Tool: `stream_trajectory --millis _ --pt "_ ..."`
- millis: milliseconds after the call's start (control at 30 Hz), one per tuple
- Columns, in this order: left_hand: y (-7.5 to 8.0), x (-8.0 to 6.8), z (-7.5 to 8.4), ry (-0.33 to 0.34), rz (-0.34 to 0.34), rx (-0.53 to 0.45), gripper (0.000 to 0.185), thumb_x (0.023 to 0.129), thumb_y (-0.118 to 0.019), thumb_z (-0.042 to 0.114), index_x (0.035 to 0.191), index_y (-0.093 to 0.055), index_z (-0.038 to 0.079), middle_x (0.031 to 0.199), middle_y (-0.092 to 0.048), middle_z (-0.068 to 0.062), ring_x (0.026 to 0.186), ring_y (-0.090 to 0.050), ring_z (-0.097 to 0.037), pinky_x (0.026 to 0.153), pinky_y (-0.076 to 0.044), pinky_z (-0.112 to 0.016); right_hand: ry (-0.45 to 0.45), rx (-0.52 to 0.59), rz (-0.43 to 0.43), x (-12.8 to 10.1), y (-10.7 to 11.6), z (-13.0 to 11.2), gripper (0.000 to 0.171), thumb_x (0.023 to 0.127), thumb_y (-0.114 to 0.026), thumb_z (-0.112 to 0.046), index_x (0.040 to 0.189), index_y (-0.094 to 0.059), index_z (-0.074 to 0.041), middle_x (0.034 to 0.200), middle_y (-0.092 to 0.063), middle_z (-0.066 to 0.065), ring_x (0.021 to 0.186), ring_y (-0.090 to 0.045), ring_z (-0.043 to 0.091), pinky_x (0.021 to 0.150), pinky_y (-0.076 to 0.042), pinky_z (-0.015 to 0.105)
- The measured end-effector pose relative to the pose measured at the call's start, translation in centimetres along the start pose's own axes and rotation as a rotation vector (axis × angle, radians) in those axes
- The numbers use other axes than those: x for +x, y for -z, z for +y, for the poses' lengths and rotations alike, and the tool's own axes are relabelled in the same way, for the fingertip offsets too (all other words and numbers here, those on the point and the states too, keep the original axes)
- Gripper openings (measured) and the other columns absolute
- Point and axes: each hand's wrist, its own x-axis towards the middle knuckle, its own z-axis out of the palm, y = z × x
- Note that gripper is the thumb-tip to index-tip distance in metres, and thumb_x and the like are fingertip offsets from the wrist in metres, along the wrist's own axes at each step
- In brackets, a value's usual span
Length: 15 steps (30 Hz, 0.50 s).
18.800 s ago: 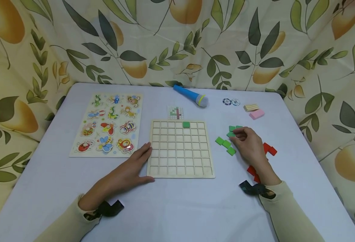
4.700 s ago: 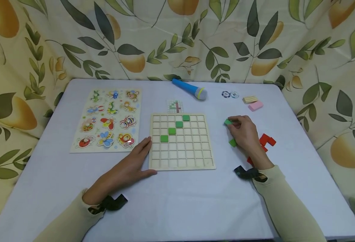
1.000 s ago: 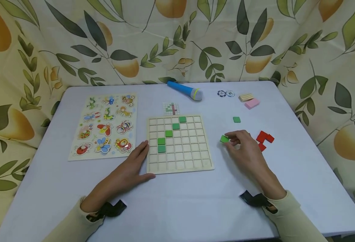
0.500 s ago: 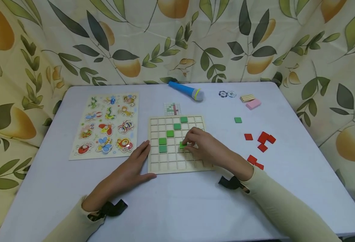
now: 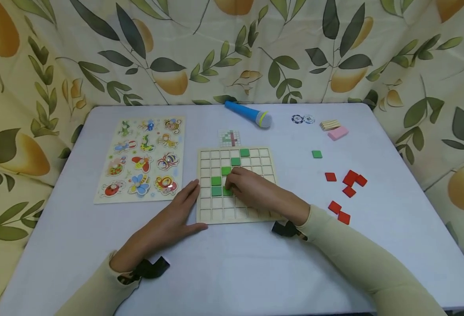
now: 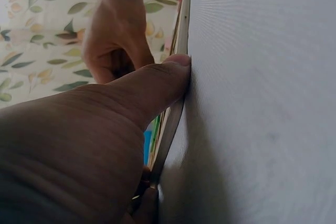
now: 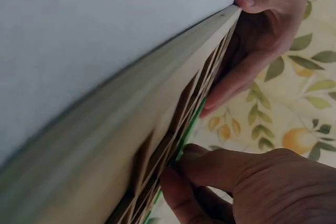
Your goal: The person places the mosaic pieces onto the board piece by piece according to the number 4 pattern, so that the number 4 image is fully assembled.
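Note:
A wooden grid board (image 5: 251, 210) lies mid-table with several green tiles (image 5: 235, 161) set in a diagonal that runs down to the left. My right hand (image 5: 231, 186) reaches over the board and pinches a green tile (image 5: 227, 192) into a cell beside the lowest green one (image 5: 216, 191). In the right wrist view the fingertips (image 7: 181, 163) press at the tile's green edge (image 7: 190, 124). My left hand (image 5: 186, 208) lies flat against the board's left edge, and its thumb (image 6: 157, 82) touches the board's rim (image 6: 177, 45). One loose green tile (image 5: 316, 154) lies to the right.
Several red tiles (image 5: 350, 180) are scattered right of the board. A small pattern card (image 5: 229, 138), a blue toy microphone (image 5: 247, 114), two poker chips (image 5: 303, 119), a wooden block (image 5: 329, 125) and a pink block (image 5: 337, 133) lie behind. An insect puzzle (image 5: 141, 158) lies at the left.
My right hand carried a green tile from the table at the right onto the board, then slid left to the cell beside the lowest green tile. The left hand stayed put.

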Motion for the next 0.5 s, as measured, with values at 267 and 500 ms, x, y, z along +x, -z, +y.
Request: stream_trajectory --millis 267,500 --pt "0.5 0.3 0.4 -0.030 0.011 0.035 0.110 0.093 -0.084 0.043 0.171 -0.016 0.007 0.182 -0.007 -0.009 0.169 -0.015 -0.032 0.128 -0.039 -0.052 0.066 -0.053 0.004 -0.7 0.2 0.2 0.019 0.104 -0.067 -0.005 0.120 -0.077 -0.007 0.122 -0.069 0.008 0.117 -0.068 0.020 0.101 -0.060 0.034" --pt "0.1 0.1 0.4 -0.001 -0.004 0.002 0.112 0.092 -0.084 0.043 0.172 -0.014 0.010 0.183 -0.004 -0.006 0.169 -0.012 -0.031 0.129 -0.038 -0.052 0.059 0.051 0.095 -4.1 3.0 1.6 0.030 0.102 -0.070 -0.006 0.132 -0.072 -0.008 0.127 -0.070 0.007 0.112 -0.069 0.019 0.095 -0.063 0.036"
